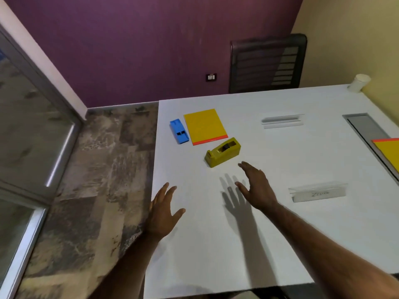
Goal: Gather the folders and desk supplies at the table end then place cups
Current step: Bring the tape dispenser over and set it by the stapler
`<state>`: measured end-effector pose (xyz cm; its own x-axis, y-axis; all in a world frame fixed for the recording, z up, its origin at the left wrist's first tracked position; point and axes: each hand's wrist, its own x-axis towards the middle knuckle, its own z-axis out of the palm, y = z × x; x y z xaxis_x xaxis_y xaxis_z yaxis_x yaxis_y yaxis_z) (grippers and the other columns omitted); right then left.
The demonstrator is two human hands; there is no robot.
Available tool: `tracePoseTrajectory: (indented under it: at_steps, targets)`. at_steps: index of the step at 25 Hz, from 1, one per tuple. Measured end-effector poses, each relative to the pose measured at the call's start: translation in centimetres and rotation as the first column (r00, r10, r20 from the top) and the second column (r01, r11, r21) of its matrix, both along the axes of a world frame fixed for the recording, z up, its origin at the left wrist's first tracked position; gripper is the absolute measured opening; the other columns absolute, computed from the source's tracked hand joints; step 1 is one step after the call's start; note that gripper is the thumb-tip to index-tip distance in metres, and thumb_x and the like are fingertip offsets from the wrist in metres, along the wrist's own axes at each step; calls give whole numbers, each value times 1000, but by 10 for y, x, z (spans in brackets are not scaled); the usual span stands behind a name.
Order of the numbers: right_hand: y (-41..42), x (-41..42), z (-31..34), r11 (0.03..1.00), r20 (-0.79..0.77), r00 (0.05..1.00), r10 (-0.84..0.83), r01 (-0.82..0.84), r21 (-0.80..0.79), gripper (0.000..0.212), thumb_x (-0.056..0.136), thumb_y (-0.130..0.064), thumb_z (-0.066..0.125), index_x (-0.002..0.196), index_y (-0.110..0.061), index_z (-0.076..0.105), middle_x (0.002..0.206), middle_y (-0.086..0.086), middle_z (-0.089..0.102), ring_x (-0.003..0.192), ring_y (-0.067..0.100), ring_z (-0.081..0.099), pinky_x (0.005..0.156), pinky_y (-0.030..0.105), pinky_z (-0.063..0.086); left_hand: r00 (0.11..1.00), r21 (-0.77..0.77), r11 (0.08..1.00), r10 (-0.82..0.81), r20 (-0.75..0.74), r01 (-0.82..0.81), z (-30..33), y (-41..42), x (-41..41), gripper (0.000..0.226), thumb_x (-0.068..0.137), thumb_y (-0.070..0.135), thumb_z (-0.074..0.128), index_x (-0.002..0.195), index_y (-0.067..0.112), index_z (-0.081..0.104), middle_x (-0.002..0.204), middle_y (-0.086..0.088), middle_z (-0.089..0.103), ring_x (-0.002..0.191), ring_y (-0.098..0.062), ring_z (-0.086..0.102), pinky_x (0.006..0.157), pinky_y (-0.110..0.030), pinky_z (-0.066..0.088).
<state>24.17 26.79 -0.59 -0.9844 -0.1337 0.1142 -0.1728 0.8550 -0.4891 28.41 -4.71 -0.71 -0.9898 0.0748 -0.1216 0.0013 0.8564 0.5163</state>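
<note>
One white table (280,234) fills the room, set against a purple wall (140,50) with a dark chair (267,63) behind it. Near its left edge lie one yellow folder (205,126), one blue stapler (179,131) and one tape dispenser (223,152); a second folder (388,152) shows at the right edge. One cup (359,82) stands at the far right corner. Two name stands (318,194) sit apart. The left hand (164,214) and right hand (257,187) hover with fingers spread wide, holding nothing.

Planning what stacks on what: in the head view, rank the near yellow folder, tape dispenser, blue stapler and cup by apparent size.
1. Folder
2. Tape dispenser
3. Stapler and cup: unranked, since the cup stands much farther away.
</note>
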Motion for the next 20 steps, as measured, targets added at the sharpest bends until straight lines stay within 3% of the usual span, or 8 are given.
tracePoseTrajectory:
  at_steps: [5, 9, 15, 17, 20]
  targets:
    - [16, -89, -11, 998, 137, 990, -41, 47, -39, 72, 86, -26, 68, 146, -9, 33, 146, 12, 46, 129, 31, 48, 106, 40, 39, 999, -5, 1000, 22, 32, -22, -19, 4, -49, 74, 84, 41, 69, 146, 20, 36, 159, -2, 23, 144, -23, 27, 115, -51, 27]
    - [25, -155, -24, 999, 189, 982, 0, 8, -40, 77, 78, -18, 71, 145, -11, 34, 142, 11, 49, 124, 34, 50, 98, 44, 46, 996, -15, 1000, -1, 93, 2, -42, 9, -70, 76, 85, 42, 68, 148, 20, 32, 160, -2, 21, 146, -22, 24, 114, -52, 28]
    - [22, -210, -47, 974, 306, 947, 95, -153, 169, 98, 69, -21, 83, 149, -12, 27, 159, 9, 25, 137, 36, 36, 105, 50, 41, 968, -116, 989, -58, 245, 89, -77, 7, -87, 82, 88, 51, 59, 153, 34, 12, 162, 10, -1, 150, -21, 0, 119, -53, 14]
    - [21, -222, -53, 956, 352, 929, 111, -197, 217, 99, 67, -22, 83, 149, -15, 29, 159, 7, 25, 137, 36, 33, 103, 52, 43, 961, -135, 986, -60, 269, 100, -84, 9, -95, 83, 88, 51, 59, 153, 36, 10, 162, 11, -3, 150, -20, -2, 118, -55, 12]
    - [17, -232, -59, 954, 372, 922, 106, -199, 222, 85, 71, -20, 79, 145, -16, 37, 147, 10, 39, 130, 36, 40, 100, 51, 45, 945, -168, 979, -57, 322, 117, -93, 10, -98, 85, 87, 51, 60, 152, 38, 8, 162, 11, -5, 150, -22, -4, 116, -58, 10]
